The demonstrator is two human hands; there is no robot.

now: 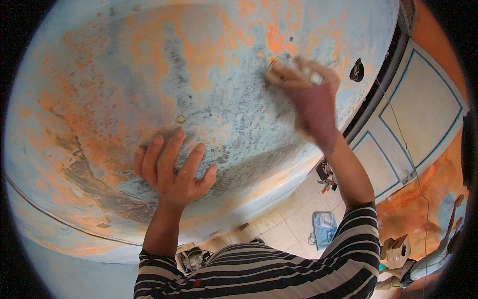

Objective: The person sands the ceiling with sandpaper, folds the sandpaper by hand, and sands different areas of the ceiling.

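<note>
A large curved vehicle panel (224, 89) fills most of the view, its surface patchy pale blue, grey and orange with dark specks. My left hand (172, 172) lies on the lower middle of it, fingers spread, holding nothing. Higher and to the right, my right hand (313, 94) is closed round a tan sanding block (277, 74) against the panel. That hand is blurred by motion, and the block's far side is hidden under the fingers. A dark round hole (357, 71) with wires in it lies right of this hand.
Light floor tiles (279, 236) show below the panel, with a blue bag-like thing (324, 229) on them. Pale panels with blue borders (423, 99) stand at the right beside a hanging cord (406, 142). At the lower right are an open cardboard box (396, 251) and another person (433, 259).
</note>
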